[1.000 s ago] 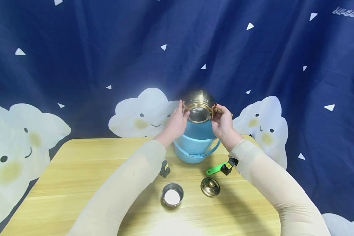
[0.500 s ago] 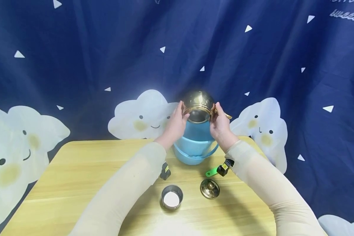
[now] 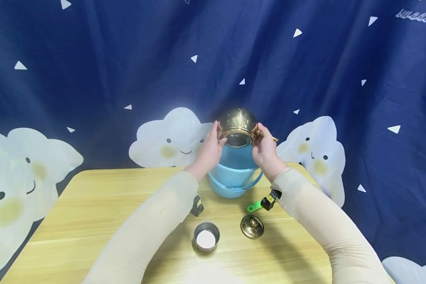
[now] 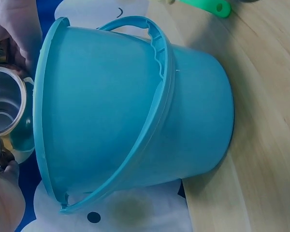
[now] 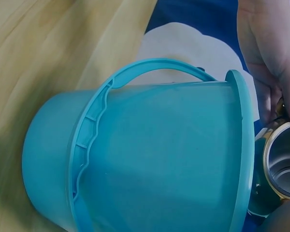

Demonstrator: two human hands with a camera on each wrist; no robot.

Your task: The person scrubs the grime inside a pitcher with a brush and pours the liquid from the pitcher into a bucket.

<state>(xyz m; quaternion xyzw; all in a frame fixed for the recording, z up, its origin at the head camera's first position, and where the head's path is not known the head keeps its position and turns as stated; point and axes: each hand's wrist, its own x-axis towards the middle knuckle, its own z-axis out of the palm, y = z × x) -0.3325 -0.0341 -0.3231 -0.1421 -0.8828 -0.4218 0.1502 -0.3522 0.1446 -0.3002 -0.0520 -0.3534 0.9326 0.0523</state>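
Both hands hold a shiny gold-coloured teapot [image 3: 239, 118] tipped over the mouth of a blue bucket [image 3: 232, 177]. My left hand [image 3: 210, 150] grips its left side, thumb near the rim. On the other side my right hand [image 3: 265, 152] grips by the handle, part of which sticks out past the fingers. The pot's round opening faces down toward me, and its silvery inside [image 4: 2, 99] shows in the left wrist view. In the right wrist view the teapot's rim [image 5: 267, 159] sits just beyond the bucket's rim. The bucket stands upright with its handle hanging at the front.
On the wooden table [image 3: 103, 213] near me stand a small metal strainer cup [image 3: 206, 237] and, to its right, a gold knobbed lid [image 3: 252, 227]. A green handle [image 3: 254, 206] lies behind the lid, partly covered by the right wrist camera. A blue cloud-print curtain [image 3: 145, 59] hangs behind the table.
The teapot tips slightly further, its opening now showing as a narrower oval. My right hand has shifted a little inward against the pot. The left hand's hold looks the same.
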